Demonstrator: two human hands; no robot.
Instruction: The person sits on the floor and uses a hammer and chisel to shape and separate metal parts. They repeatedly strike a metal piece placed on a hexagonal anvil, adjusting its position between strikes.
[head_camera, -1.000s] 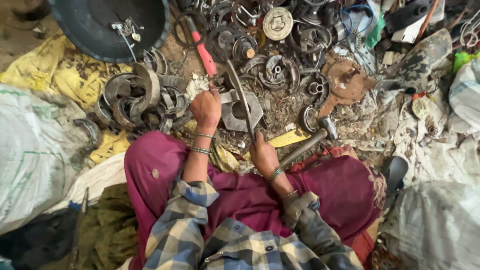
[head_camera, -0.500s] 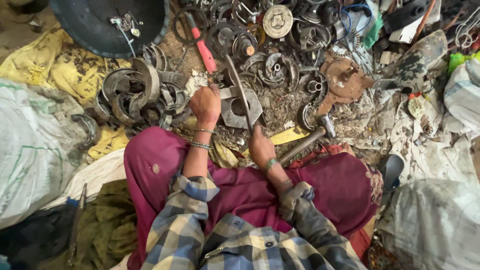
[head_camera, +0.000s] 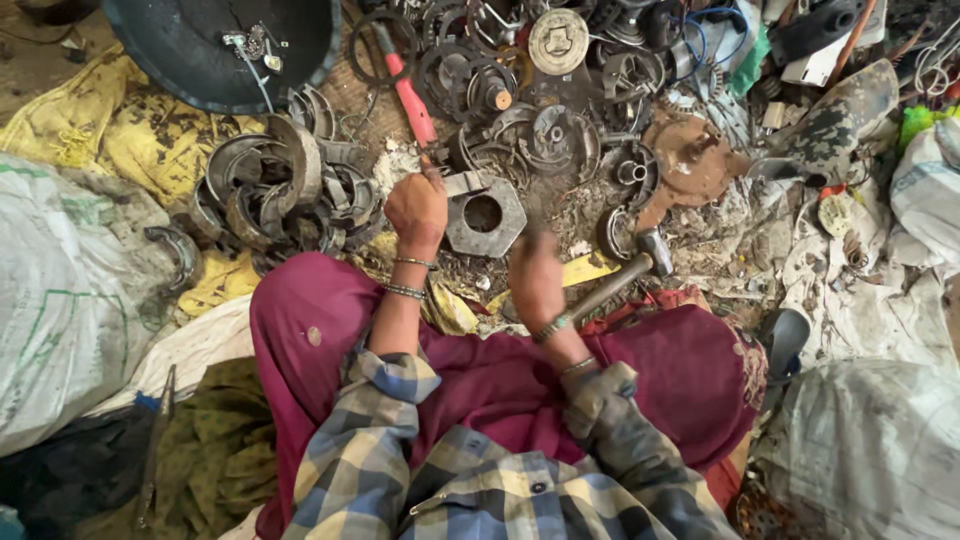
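My left hand (head_camera: 418, 205) rests with curled fingers on the left corner of a grey hexagonal metal block (head_camera: 492, 235) with a round hole, which lies on the ground before my knees. My right hand (head_camera: 535, 275) is a blurred fist just right of the block, with a dark streak of a long metal bar (head_camera: 530, 205) rising from it. A hammer (head_camera: 625, 272) lies on the ground to the right of that hand, its head pointing away from me. Bangles ring both wrists. My crossed legs are under maroon cloth (head_camera: 660, 380).
Rusty scrap covers the ground ahead: curved brake shoes (head_camera: 285, 185), rings, discs, a red-handled tool (head_camera: 412, 100), a rusty round plate (head_camera: 690, 155). A black dish (head_camera: 200, 50) lies at the top left. White sacks (head_camera: 60, 300) flank me, and a yellow sack (head_camera: 120, 140) lies at the left.
My right hand has moved up and forward toward the block and is now blurred. The long bar that stood sharp over the block now shows only as a streak. My left hand stays put.
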